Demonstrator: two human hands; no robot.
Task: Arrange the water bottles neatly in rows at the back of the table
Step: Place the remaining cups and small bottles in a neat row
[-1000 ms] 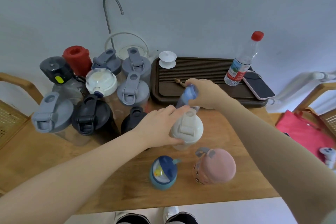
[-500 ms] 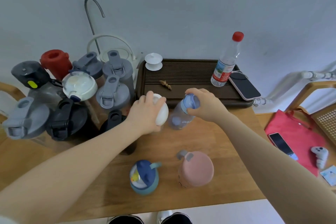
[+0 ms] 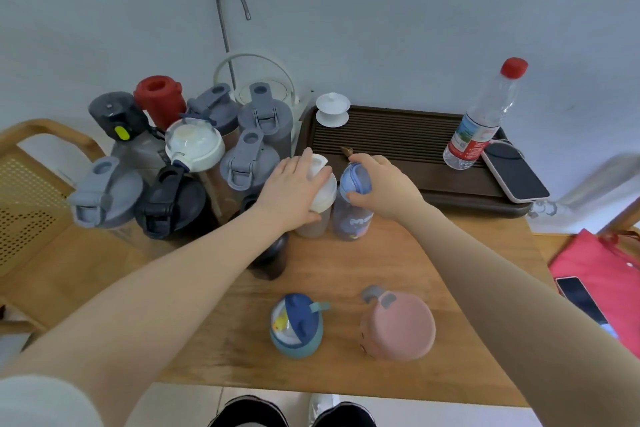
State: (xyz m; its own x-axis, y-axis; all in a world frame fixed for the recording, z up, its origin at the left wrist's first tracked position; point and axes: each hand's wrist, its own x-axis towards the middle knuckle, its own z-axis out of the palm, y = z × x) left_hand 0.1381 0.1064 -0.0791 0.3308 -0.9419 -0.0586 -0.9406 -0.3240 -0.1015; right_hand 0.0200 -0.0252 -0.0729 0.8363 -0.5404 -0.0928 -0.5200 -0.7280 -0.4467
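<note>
With the 2 hands closed on lids, left [image 3: 294,184] on the white-lidded bottle [image 3: 320,194], right [image 3: 381,184] on the blue-lidded bottle [image 3: 353,204], set both upright, apparently touching, just in front of the dark tray [image 3: 398,135].

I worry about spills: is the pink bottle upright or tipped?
Upright: the pink bottle stands on the table, its lid facing up.

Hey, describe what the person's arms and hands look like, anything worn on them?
Both forearms are bare, and no watch, ring or glove shows on the left hand or the right hand. A pale, whitish sleeve edge shows only at the left upper arm, in the frame's bottom corner. No sleeve is visible on the right arm.
</note>
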